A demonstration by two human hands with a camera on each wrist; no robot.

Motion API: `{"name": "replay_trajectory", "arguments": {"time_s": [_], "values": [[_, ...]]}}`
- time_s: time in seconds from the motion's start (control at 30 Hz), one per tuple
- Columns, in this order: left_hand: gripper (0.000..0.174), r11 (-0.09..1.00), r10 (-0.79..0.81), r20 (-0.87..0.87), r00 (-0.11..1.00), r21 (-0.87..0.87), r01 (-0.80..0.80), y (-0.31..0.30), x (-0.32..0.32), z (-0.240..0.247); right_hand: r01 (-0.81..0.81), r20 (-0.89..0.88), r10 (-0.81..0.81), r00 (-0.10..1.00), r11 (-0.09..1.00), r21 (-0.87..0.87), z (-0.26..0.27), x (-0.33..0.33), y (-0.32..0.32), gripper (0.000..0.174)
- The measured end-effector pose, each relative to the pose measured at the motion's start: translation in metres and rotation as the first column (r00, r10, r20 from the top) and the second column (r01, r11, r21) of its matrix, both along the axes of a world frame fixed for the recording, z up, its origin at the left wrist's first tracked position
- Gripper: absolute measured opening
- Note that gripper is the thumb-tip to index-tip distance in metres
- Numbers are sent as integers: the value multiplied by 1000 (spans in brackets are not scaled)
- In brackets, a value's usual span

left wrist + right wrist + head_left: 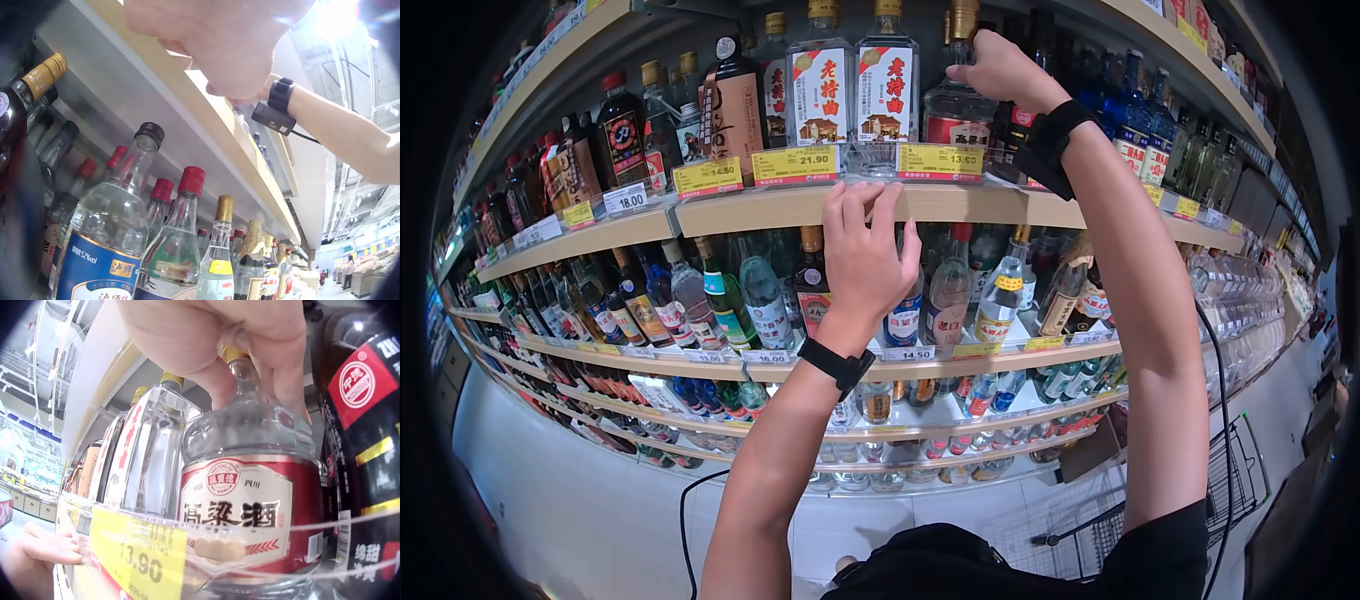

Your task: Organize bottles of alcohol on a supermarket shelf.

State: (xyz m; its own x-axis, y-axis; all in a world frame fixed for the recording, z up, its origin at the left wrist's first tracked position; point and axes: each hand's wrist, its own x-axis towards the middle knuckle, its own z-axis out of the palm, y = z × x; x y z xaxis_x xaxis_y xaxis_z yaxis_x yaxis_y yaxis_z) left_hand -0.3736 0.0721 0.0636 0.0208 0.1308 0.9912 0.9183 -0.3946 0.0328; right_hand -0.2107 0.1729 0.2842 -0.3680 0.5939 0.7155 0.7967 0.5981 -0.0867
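Note:
A clear liquor bottle (250, 434) with a gold cap and a red and cream label (237, 512) stands on the upper shelf behind a clear guard strip. The fingers of my right hand (1012, 72) come down around its neck and grip it just below the cap. My left hand (868, 255) rests its fingertips on the front edge of the same shelf (1000, 205), under the yellow price tags, holding nothing. Square clear bottles (887, 95) with white labels stand left of the gripped bottle; a dark bottle (365, 425) with a red label is close on its right.
Lower shelves hold rows of bottles, among them a blue-labelled one (103, 250) below my left hand. Price tags (940, 162) line the shelf fronts. Blue bottles (1135, 115) stand farther right. A wire shopping cart (1235, 470) is on the floor at the right.

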Motion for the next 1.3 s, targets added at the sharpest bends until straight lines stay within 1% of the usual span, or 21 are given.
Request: {"name": "replay_trajectory", "arguments": {"time_s": [0.1,0.2,0.23,0.3,0.33,0.37,0.43,0.63,0.67,0.77,0.8,0.83,0.9,0.97,1.0,1.03,1.1,1.3], "values": [[44,1000,-2,2,1000,-15,2,0,0,1,28,38,-26,999,997,-68,3,7,-15,51],[43,1000,8,4,1000,-22,-8,-3,0,1,-68,-103,72,992,997,46,4,27,-10,49],[43,1000,10,4,1000,-15,-10,-3,1,1,-162,-191,179,965,982,101,3,40,-17,42],[43,1000,12,5,1000,-7,-12,-2,1,0,-315,-189,340,921,937,151,11,65,-24,34],[43,1000,3,6,1000,-2,-3,-1,1,1,-390,-282,402,871,916,100,12,73,-40,29],[43,1000,6,6,1000,-1,-6,-1,1,1,-392,-361,399,843,915,96,11,79,-57,27],[42,1000,15,5,1000,2,-15,-1,2,1,-375,-441,380,813,921,103,9,97,-67,27],[42,1000,17,17,1000,8,-17,-1,4,1,-179,-428,191,883,981,68,-7,149,-52,39],[42,1000,17,19,1000,7,-18,-1,5,1,-185,-436,196,878,980,69,-11,154,-47,42],[41,999,31,11,999,4,-31,-2,5,2,-145,-419,102,902,987,-72,-19,155,-41,59],[41,999,43,6,999,2,-43,-3,5,2,-123,-398,63,915,985,-125,-23,147,-46,71],[41,999,55,2,999,1,-55,-4,6,3,-107,-373,47,927,984,-142,-28,141,-41,86],[41,998,60,-1,998,-14,-60,-6,6,4,-100,-334,24,942,973,-210,-38,127,-40,101],[41,998,59,-1,998,-21,-59,-6,6,5,-40,-250,-19,968,973,-228,-49,116,-20,108],[42,998,57,-1,998,-24,-57,-6,6,4,-16,-206,-29,978,977,-214,-52,110,-23,113],[42,998,54,-2,999,-28,-54,-6,5,4,3,-190,-51,980,969,-248,-52,104,-28,114],[42,998,47,-6,999,-29,-47,-7,5,5,10,-199,-56,978,975,-223,-55,102,-22,113],[42,998,50,-2,999,-33,-50,-7,5,5,-95,-261,29,965,966,-242,-55,116,-8,112]]}}
